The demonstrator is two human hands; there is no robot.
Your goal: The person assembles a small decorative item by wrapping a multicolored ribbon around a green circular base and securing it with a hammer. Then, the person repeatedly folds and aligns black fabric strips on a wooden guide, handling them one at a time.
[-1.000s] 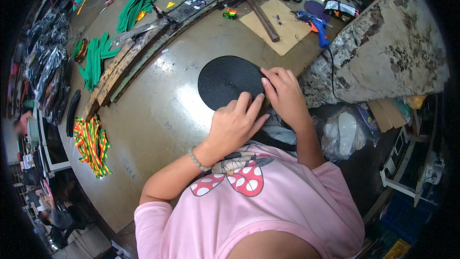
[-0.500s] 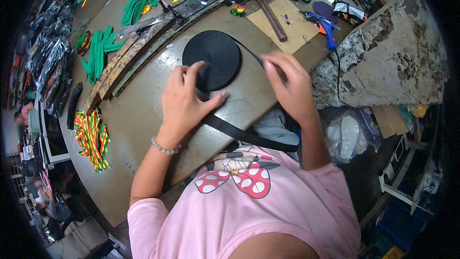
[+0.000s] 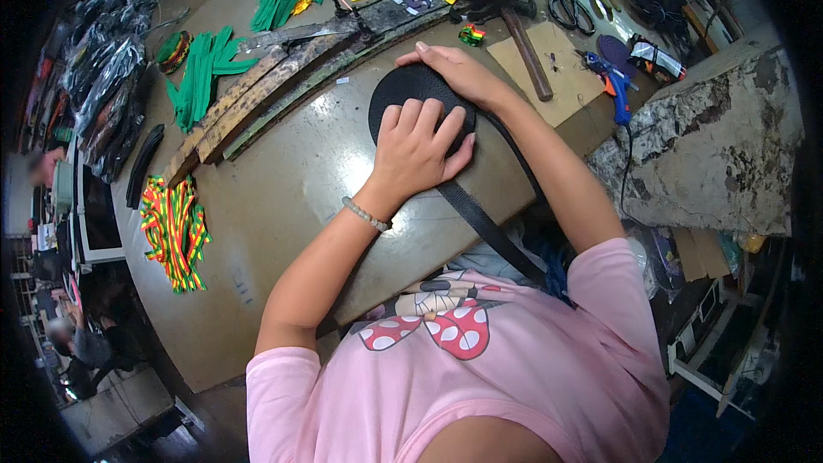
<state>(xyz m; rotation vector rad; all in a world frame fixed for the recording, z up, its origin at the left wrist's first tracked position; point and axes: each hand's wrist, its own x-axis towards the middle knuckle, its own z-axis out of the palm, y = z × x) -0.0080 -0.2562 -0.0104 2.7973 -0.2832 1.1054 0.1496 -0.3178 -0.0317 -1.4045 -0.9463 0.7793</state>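
Observation:
A flat roll of black webbing (image 3: 386,103) lies on the worktable in front of me. My left hand (image 3: 417,147) rests on top of it, fingers apart and slightly bent, palm down. At the far rim, my right hand (image 3: 454,73) curves around the roll, its fingertips pointing left and closed against the edge. Parts of those fingers are hidden from this view. A loose length of black strap (image 3: 482,221) slants from under my left hand to the table's front edge and down by my shirt. Another stretch of strap (image 3: 517,150) passes beside my right forearm.
Curved wooden strips (image 3: 257,94) border the work area. Green fabric strips (image 3: 206,77) and striped ribbons (image 3: 176,236) lie on the left. Farther right are a hammer (image 3: 527,56), scissors (image 3: 572,10) and a blue glue gun (image 3: 615,90). A rough slab (image 3: 711,146) adjoins the table.
My right hand has moved from the roll's right side round to its far rim. My left hand has shifted onto the top of the roll. The view has shifted slightly.

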